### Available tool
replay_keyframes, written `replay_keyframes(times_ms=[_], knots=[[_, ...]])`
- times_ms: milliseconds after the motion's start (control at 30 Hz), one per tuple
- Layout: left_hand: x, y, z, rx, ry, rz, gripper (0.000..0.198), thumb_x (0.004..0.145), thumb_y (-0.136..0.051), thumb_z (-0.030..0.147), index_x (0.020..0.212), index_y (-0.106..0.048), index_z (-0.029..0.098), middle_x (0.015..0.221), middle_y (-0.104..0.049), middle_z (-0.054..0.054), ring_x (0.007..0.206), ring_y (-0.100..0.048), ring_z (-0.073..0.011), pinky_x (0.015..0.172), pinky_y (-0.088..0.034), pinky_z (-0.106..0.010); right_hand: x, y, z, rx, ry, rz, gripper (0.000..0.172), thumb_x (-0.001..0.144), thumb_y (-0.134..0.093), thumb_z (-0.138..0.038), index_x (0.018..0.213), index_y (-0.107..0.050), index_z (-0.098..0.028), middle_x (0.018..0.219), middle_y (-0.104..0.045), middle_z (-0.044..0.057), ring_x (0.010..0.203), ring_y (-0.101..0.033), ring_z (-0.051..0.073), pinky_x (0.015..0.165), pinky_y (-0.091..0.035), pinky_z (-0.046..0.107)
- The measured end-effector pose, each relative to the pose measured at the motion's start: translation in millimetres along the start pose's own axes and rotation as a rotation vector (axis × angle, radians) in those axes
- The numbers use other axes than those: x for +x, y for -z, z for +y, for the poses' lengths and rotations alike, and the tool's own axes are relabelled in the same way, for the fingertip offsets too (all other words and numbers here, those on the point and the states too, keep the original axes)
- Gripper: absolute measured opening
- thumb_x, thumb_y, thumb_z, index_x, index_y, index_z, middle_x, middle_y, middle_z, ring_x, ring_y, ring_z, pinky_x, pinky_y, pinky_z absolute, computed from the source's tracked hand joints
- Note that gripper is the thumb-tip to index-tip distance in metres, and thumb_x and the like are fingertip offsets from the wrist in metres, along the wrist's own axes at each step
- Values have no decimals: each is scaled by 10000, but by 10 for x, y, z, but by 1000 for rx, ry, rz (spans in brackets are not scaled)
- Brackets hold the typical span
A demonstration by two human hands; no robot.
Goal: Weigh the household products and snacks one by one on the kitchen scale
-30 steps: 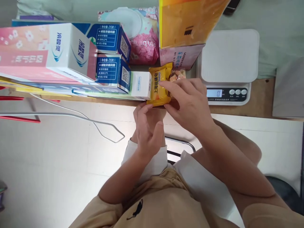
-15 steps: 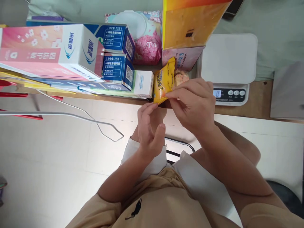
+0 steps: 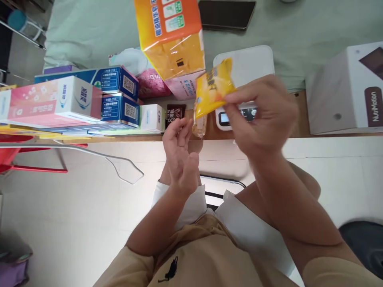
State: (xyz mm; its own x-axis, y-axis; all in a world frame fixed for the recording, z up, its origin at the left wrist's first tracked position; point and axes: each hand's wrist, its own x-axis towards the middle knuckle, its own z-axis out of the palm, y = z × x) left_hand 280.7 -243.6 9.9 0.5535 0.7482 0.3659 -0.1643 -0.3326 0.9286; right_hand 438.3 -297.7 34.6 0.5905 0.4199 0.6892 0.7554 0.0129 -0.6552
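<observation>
Between thumb and fingers, my right hand [image 3: 263, 113] pinches a small yellow snack packet [image 3: 213, 89], held up in front of the white digital scale [image 3: 242, 54]. My left hand [image 3: 181, 157] is open, palm up with fingers extended, at the table's front edge. Close to its fingertips lie a dark brown packet [image 3: 176, 112] and a snack in clear wrap [image 3: 200, 126]. The scale's display is partly covered by my right hand.
Toothpaste boxes [image 3: 80, 101] are stacked on the left. Behind stand a yellow-orange pack [image 3: 176, 44] and a pink bag [image 3: 151, 83]. A phone [image 3: 227, 15] lies at the back, and a white NutriMotion box [image 3: 341, 91] stands right. A white cable [image 3: 98, 149] hangs in front.
My right hand has lifted the yellow packet up and to the right, away from my left hand. The brown packet and the clear-wrapped snack now show. The camera view has shifted right.
</observation>
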Motion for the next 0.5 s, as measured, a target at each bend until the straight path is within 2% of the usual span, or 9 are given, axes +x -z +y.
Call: replay_keyframes(times_ms=[133, 200, 300, 400, 500], knots=[[222, -122, 86, 155, -38, -103, 525, 959, -524, 550, 1433, -474, 330, 1493, -490, -78, 1466, -477, -281, 1296, -384, -502, 178, 224, 261, 34, -34, 110, 88, 858, -696, -145, 831, -735, -219, 783, -699, 6, 832, -658, 150, 734, -543, 321], [321, -237, 138, 212, -63, -125, 498, 956, -537, 537, 1396, -510, 305, 1465, -513, -91, 1441, -492, -294, 1291, -380, -535, 226, 279, 417, 32, -101, 102, 131, 799, -695, -85, 806, -733, -210, 769, -681, 5, 827, -670, 155, 726, -548, 320], [374, -516, 257, 266, -119, -140, 451, 973, -510, 499, 1359, -514, 266, 1424, -528, -118, 1407, -514, -293, 1262, -407, -564, 238, 312, 613, 6, -211, 37, 129, 768, -707, -93, 799, -733, -216, 812, -700, 17, 823, -699, 156, 755, -584, 320], [322, -858, 384, 371, -160, -152, 471, 997, -442, 461, 1364, -470, 167, 1413, -527, -184, 1420, -503, -263, 1271, -417, -524, 209, 329, 719, -27, -271, -43, 151, 770, -705, -93, 812, -722, -237, 843, -706, 16, 817, -691, 149, 741, -574, 311], [290, -1078, 380, 381, -86, -203, 479, 1001, -435, 464, 1356, -464, 145, 1449, -496, -210, 1475, -460, -267, 1297, -401, -498, 174, 351, 758, -92, -301, -152, 228, 758, -690, -54, 825, -708, -271, 917, -702, 21, 873, -666, 163, 751, -551, 319]])
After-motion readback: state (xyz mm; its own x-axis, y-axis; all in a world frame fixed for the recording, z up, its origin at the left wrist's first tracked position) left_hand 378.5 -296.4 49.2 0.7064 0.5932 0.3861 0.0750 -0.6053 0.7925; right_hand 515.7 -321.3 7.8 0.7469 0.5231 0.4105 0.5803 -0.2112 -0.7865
